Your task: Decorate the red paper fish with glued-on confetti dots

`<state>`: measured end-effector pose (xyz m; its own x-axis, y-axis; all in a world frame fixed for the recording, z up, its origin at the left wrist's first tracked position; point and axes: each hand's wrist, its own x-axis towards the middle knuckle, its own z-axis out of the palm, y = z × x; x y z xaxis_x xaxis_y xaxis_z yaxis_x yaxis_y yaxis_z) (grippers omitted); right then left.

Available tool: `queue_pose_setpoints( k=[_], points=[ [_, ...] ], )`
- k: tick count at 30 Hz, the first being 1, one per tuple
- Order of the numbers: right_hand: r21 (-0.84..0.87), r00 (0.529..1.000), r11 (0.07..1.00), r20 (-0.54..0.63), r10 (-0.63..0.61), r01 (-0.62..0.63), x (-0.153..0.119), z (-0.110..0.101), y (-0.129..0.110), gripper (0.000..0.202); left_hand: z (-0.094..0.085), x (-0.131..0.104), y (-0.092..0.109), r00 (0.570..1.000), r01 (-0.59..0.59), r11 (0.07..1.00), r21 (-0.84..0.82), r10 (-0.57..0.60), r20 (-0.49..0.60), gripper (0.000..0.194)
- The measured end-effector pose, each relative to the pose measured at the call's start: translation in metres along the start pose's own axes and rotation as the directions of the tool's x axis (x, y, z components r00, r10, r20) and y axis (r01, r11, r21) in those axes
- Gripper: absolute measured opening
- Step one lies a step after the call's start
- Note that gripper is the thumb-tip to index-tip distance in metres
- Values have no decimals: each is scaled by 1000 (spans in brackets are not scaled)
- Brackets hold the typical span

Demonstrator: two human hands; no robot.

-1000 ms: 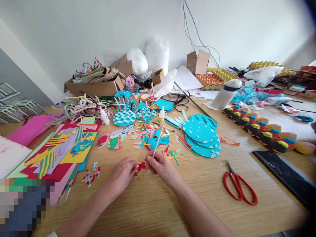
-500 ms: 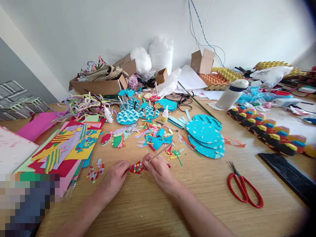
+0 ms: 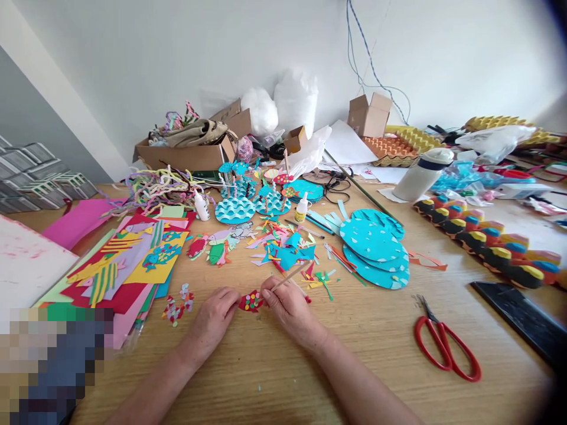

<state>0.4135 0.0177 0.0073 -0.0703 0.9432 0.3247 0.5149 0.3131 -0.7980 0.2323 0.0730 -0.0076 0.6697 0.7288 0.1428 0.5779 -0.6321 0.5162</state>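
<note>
1. Head view: both hands rest low on the wooden table (image 3: 363,354), forearms reaching in from the bottom edge.
2. Left hand (image 3: 215,316): fingers curled, fingertips pinching the left edge of a small red paper fish (image 3: 250,301) with coloured dots. Fish lies flat on the table between the two hands.
3. Right hand (image 3: 287,307): thumb and fingers closed on a thin wooden stick (image 3: 290,275). Stick slants up and to the right from the fingers; its lower end sits at the fish's right edge. Whether stick and fish actually touch: cannot tell.
4. Just beyond the hands: a scatter of coloured paper scraps (image 3: 287,251), mostly blue, red and green.
5. Right of the scraps: a stack of turquoise paper discs (image 3: 374,248).
6. Red-handled scissors (image 3: 447,348) lie closed on the table, well apart from the right hand.
7. Left side: sheets of coloured paper (image 3: 128,260) with cut-out fish on them.
8. Farther back: a small glue bottle (image 3: 302,208) stands upright near blue wave-patterned bases (image 3: 234,209); behind these, an open cardboard box (image 3: 186,154).
</note>
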Motion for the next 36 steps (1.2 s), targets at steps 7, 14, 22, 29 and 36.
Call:
queue_pose_setpoints(
  k=[7, 14, 22, 29, 36],
  points=[
    [-41, 1000, 999, 5, -11, 11, 0, 1, 1, 24, 4, 0, -1, 999, -14, 1000, 9, 14, -32, 16],
    [-72, 999, 997, 28, 15, -13, 0, -1, -1, 23, 6, 0, -4, 999, -47, 999, 10, 47, -25, 16],
    [-13, 1000, 1000, -5, -14, 14, 0, -1, 3, 25, 9, 0, -8, 992, -96, 995, 9, 96, -82, 18],
    [8, 999, 1000, -34, -19, 19, 0, 2, 3, 25, 9, 0, -9, 988, -121, 993, 11, 122, -96, 18],
    [-55, 1000, 998, -1, -27, 27, 1, 6, 3, 24, 9, 0, -8, 990, -110, 994, 15, 111, -89, 18]
  ],
)
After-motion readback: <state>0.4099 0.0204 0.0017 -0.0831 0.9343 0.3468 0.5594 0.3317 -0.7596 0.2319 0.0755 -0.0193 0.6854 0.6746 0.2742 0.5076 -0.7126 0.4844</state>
